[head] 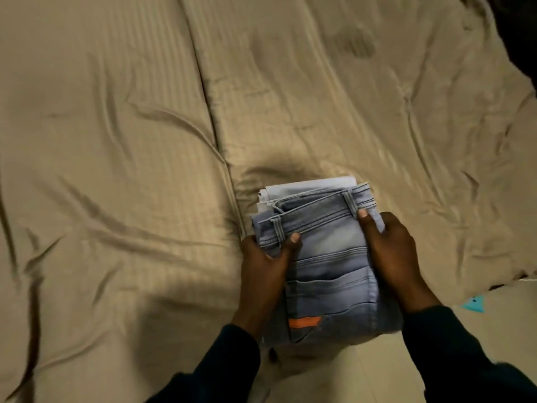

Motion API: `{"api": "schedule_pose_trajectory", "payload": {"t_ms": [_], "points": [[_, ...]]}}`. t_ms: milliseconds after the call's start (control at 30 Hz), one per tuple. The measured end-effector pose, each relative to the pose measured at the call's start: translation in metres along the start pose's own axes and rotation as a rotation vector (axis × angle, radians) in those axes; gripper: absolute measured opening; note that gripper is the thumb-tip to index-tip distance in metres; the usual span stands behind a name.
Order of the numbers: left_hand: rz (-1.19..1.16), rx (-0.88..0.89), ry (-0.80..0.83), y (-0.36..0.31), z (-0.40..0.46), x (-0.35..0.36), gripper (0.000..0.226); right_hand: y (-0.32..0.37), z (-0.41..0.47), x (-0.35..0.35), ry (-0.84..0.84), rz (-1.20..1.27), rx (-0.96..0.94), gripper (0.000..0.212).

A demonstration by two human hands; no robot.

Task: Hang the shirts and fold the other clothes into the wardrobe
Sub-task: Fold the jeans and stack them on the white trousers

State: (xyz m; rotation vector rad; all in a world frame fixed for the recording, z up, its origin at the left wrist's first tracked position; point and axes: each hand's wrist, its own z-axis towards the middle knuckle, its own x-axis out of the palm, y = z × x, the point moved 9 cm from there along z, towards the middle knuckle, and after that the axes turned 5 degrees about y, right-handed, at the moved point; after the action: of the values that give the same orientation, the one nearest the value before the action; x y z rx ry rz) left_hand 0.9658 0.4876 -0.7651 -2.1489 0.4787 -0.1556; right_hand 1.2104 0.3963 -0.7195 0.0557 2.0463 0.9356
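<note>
A folded pair of light blue jeans [328, 257] with an orange patch near its lower end is held over the near edge of the bed. A folded white garment [308, 186] lies under the jeans and sticks out at the far side. My left hand [267, 263] grips the stack's left side, thumb on top at the waistband. My right hand [398, 254] grips the right side, thumb by a belt loop. The fingers of both hands are hidden under the stack.
A wrinkled beige striped bedsheet [145, 141] covers the bed across most of the view. Pale floor [499, 324] shows at the lower right, with a small teal object [475, 303] on it. A dark shape [517, 33] fills the top right corner.
</note>
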Motion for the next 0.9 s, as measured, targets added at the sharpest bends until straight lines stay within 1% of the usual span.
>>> {"api": "schedule_pose_trajectory", "payload": {"t_ms": [33,67,100,133,167,200,233,267,333,433,600,733,900], "points": [[0.11,0.005,-0.04,0.0,0.0,0.002,0.066,-0.003,-0.001,-0.001,-0.021,-0.047,0.013,0.044],[0.312,0.035,-0.14,-0.004,-0.003,0.0,0.081,-0.005,-0.001,-0.001,-0.062,-0.102,0.007,0.047],[0.51,0.103,-0.24,-0.016,-0.007,0.002,0.092,0.0,-0.001,-0.004,-0.144,-0.17,-0.052,0.054],[0.665,0.237,-0.299,-0.031,-0.013,0.01,0.092,0.01,-0.005,-0.004,-0.219,-0.234,-0.144,0.062],[0.784,0.403,-0.302,-0.046,-0.017,0.025,0.083,0.023,-0.009,0.0,-0.259,-0.292,-0.242,0.065],[0.88,0.552,-0.247,-0.053,-0.018,0.042,0.072,0.035,-0.013,0.008,-0.253,-0.371,-0.346,0.065],[0.96,0.655,-0.181,-0.055,-0.016,0.056,0.065,0.043,-0.015,0.022,-0.195,-0.476,-0.44,0.064],[1.018,0.694,-0.131,-0.053,-0.011,0.063,0.062,0.046,-0.017,0.038,-0.12,-0.574,-0.502,0.063],[1.07,0.687,-0.078,-0.043,0.005,0.066,0.061,0.035,-0.013,0.059,-0.009,-0.666,-0.534,0.062],[1.096,0.628,-0.052,-0.03,0.025,0.069,0.062,0.019,0.002,0.07,0.046,-0.679,-0.461,0.063],[1.119,0.594,-0.096,-0.019,0.039,0.07,0.063,0.009,0.012,0.083,0.064,-0.699,-0.466,0.066],[1.124,0.619,-0.146,-0.015,0.044,0.07,0.065,0.003,0.016,0.09,0.057,-0.715,-0.474,0.066],[1.124,0.628,-0.163,-0.01,0.048,0.071,0.065,0.003,0.017,0.093,0.04,-0.732,-0.48,0.066]]}}
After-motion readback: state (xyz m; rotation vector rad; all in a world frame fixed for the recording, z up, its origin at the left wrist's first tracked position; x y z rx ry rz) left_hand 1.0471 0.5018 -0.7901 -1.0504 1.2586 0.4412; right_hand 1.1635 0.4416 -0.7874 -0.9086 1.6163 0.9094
